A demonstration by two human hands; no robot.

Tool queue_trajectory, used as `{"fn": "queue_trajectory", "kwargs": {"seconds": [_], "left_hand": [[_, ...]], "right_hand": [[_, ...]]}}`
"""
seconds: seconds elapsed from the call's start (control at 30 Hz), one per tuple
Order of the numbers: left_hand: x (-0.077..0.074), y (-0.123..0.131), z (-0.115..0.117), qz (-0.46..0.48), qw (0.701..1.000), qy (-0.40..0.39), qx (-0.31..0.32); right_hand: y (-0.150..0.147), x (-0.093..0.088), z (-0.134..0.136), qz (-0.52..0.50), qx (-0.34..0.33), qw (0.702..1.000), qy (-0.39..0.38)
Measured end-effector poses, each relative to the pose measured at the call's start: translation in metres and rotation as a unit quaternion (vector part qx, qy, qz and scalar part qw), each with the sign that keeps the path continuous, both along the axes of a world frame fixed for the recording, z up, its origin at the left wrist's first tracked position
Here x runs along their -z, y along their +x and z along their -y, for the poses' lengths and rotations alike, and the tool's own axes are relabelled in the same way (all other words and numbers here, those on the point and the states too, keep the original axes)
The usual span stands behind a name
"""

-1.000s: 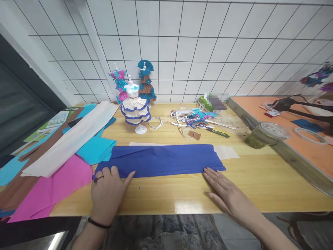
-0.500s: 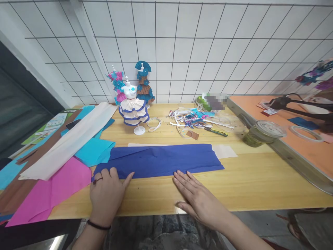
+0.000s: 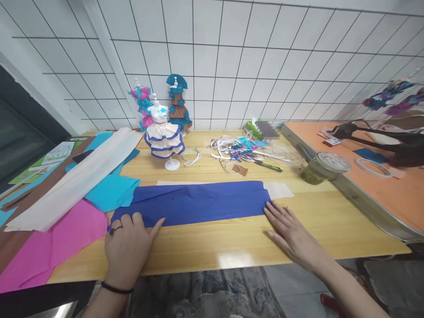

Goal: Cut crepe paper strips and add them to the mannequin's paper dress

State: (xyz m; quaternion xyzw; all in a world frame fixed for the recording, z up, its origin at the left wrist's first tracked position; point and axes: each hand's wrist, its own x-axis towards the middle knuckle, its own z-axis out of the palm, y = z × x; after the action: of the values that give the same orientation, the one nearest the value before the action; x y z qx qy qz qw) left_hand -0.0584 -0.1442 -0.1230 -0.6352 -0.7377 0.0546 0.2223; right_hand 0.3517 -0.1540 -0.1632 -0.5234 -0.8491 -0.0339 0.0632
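A long strip of dark blue crepe paper (image 3: pixel 202 202) lies across the wooden table, over a cream strip (image 3: pixel 280 190) that shows at its right end and along its far edge. On the blue strip's near left corner rests my left hand (image 3: pixel 127 245), its thumb spread from fingers bent over the paper. My right hand (image 3: pixel 293 234) lies flat at the strip's near right corner, fingertips touching the edge, nothing held. Behind the strip stands a small dress form (image 3: pixel 164 128) in a cream paper dress with blue-edged tiers.
Pink (image 3: pixel 69 236), turquoise (image 3: pixel 114 192), brown and cream sheets are piled at left. Scraps (image 3: pixel 241 148), a utility knife (image 3: pixel 268 165) and a roll of white tape (image 3: pixel 191 157) lie behind. A lidded tub (image 3: pixel 324 168) leans by the orange surface (image 3: pixel 391 190) at right.
My right hand has slid right along the near edge of the blue paper, from its middle to its right corner. My left hand stays at the left corner. The view has shifted slightly.
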Motion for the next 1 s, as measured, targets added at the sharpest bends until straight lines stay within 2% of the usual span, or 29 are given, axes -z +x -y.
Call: {"fn": "queue_trajectory", "kwargs": {"seconds": [0.17,0.3,0.4,0.5,0.63,0.83,1.0], "left_hand": [[0.001,-0.001,0.0,-0.002,1.0,0.006,0.001],[0.0,-0.001,0.001,-0.002,1.0,0.003,0.001],[0.0,0.0,0.001,-0.001,1.0,0.002,0.001],[0.001,-0.001,0.001,-0.001,1.0,0.001,0.003],[0.002,-0.002,0.001,0.003,1.0,0.001,0.004],[0.001,-0.005,0.002,0.018,1.0,0.009,-0.01],[0.005,-0.026,0.007,0.033,0.997,0.044,-0.061]], "right_hand": [[0.025,0.005,-0.003,0.016,0.069,0.997,0.034],[0.027,-0.001,-0.001,0.005,0.098,0.993,0.059],[0.018,-0.007,0.003,-0.028,0.074,0.995,0.067],[0.001,-0.01,0.009,-0.06,0.01,0.996,0.066],[-0.023,-0.011,0.016,-0.058,-0.061,0.996,0.019],[-0.031,-0.005,0.015,-0.063,-0.054,0.997,0.007],[-0.025,0.003,0.015,-0.074,-0.061,0.995,0.028]]}}
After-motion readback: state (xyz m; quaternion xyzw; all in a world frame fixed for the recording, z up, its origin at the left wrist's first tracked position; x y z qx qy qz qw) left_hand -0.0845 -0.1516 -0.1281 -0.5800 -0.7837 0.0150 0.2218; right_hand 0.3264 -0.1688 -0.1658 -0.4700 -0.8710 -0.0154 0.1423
